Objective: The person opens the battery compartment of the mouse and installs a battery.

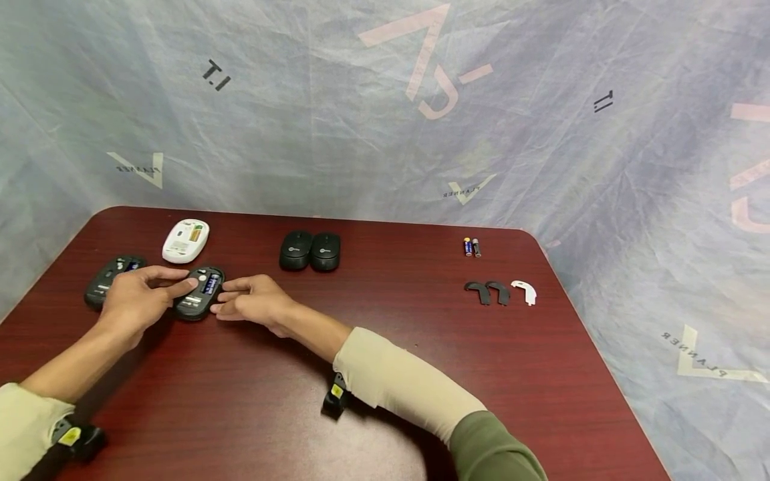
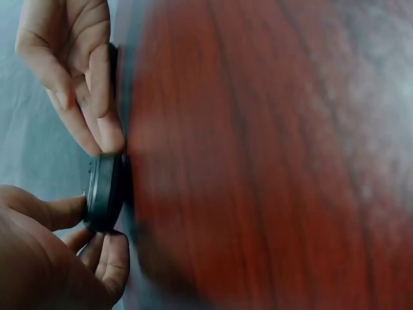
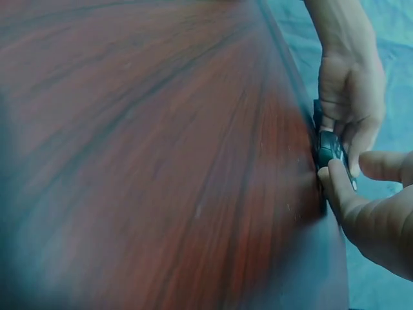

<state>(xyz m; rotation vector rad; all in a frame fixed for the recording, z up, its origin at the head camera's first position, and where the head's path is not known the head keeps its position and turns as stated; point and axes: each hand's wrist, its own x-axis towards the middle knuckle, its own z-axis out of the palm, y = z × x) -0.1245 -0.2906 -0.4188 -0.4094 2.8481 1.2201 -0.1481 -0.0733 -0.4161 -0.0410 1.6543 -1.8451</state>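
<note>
A black computer mouse (image 1: 199,294) is upside down, its battery bay uncovered with a blue battery (image 1: 211,284) inside. My left hand (image 1: 134,297) pinches its left edge, thumb on the upturned underside. My right hand (image 1: 257,302) touches the opposite edge with extended fingertips; in the right wrist view the thumb (image 3: 381,166) stands off the mouse. Edge-on in the left wrist view, the mouse (image 2: 105,194) sits between both hands. Partly behind my left hand lies another upturned black mouse (image 1: 108,279), and beyond it an upturned white mouse (image 1: 186,241) with its bay uncovered.
Two black mice (image 1: 295,250) stand upright side by side at the back. On the right of the table (image 1: 385,307) lie two small batteries (image 1: 468,247), two black curved covers (image 1: 479,292) and a white curved cover (image 1: 525,292). A grey printed sheet (image 1: 373,133) hangs behind.
</note>
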